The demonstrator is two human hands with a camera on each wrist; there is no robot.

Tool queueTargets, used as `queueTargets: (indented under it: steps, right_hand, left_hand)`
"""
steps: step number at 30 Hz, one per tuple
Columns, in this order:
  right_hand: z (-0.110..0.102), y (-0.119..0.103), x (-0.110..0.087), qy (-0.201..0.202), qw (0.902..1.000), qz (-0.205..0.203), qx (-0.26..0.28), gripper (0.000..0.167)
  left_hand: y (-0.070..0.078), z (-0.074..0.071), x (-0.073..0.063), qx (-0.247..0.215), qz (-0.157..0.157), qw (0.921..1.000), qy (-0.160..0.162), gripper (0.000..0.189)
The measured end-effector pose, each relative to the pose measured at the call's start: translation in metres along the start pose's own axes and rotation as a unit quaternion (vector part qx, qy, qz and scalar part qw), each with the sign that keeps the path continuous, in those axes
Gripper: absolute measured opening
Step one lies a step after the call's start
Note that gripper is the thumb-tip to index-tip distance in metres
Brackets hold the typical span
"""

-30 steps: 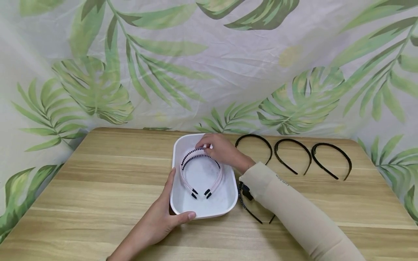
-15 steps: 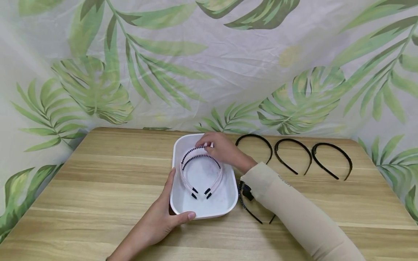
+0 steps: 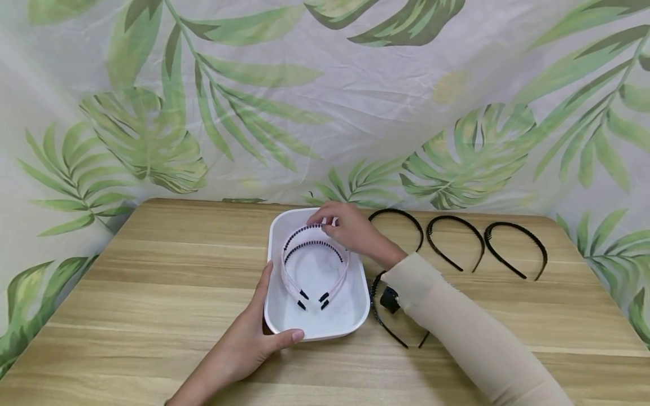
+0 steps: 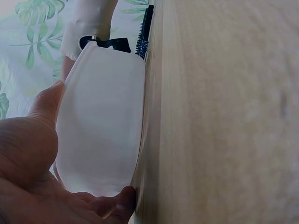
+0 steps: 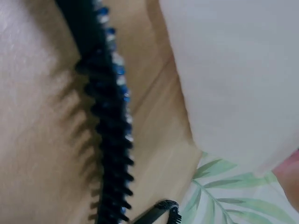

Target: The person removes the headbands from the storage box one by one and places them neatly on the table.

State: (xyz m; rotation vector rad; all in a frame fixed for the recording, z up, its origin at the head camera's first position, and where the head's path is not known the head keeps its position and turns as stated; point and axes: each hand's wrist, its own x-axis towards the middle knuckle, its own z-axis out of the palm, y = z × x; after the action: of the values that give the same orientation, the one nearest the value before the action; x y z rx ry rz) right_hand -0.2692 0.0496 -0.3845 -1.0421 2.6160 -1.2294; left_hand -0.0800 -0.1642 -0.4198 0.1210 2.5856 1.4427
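A white plastic tub (image 3: 345,324) stands on the table with two pale pink toothed headbands inside, their black tips toward the person. My left hand (image 3: 249,338) grips the tub's near left corner, thumb on the front rim and fingers along the left side. Over the far right rim, my right hand (image 3: 347,225) pinches the top of one pink headband (image 3: 293,237). The other pink headband (image 3: 313,243) lies just inside that one's curve. In the right wrist view a black toothed headband (image 5: 112,107) with blue and clear stones fills the near part, beside the tub's wall (image 5: 233,79).
Three black headbands lie in a row at the back right, including a middle one (image 3: 430,228) and a right one (image 3: 543,251). The stone-set black headband (image 3: 391,331) lies right of the tub, partly under the right sleeve (image 3: 457,321). A leaf-print cloth (image 3: 254,113) hangs behind the wooden table (image 3: 152,270).
My right hand has lifted slightly back and to the right, and the pinched pink headband's top has risen with it, widening the gap to the other. The left hand and tub stay put.
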Motion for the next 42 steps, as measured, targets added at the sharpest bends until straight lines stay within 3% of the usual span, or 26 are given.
queueTargets:
  steps: [16, 30, 42]
  right_hand:
    - [-0.028, -0.006, -0.017, 0.029, 0.9995, -0.009, 0.009, 0.029]
    - [-0.048, -0.011, -0.040, 0.028, 0.9989, 0.018, 0.033, 0.031]
    - [-0.065, 0.003, -0.066, 0.030, 0.9977, 0.045, 0.040, 0.031]
  left_hand:
    - [0.002, -0.003, 0.000, -0.002, -0.006, 1.0000, -0.001, 0.131]
    - [0.002, -0.003, -0.001, -0.003, -0.007, 1.0000, -0.004, 0.131]
    - [0.000, 0.000, 0.000, -0.011, -0.010, 0.9999, -0.003, 0.131]
